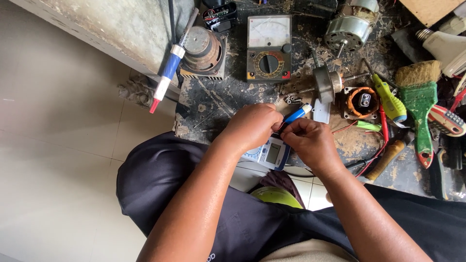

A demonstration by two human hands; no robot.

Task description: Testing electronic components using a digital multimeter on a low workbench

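The bench [233,102], dark and paint-spattered, is filling the upper right of the frame, and the person's lap is taking up the bottom. Both hands are meeting at the middle of the frame, over the bench's near edge. The left hand [252,127] is curling in from the lower left, the right hand [310,143] from the lower right, and their fingertips are touching at the centre. Between them a blue-handled tool [297,114] is sticking out, its long axis running up and to the right, away from the knuckles; the right hand is lying nearer its handle. Both hands' fingers are pressed together and bent inward, pinching something small at the meeting point, perhaps thin red wire; what exactly is hidden by the knuckles. Just below the hands a small blue-and-white meter [269,153] is lying at the bench edge, partly covered by them. Above the hands, an analog multimeter [268,48] is sitting flat near the top centre. To the right, a rotor shaft [330,82] and a stator with copper winding [361,102] are resting, then a green brush [418,104]. At upper left a soldering iron [170,68] is leaning out over the bench's edge.
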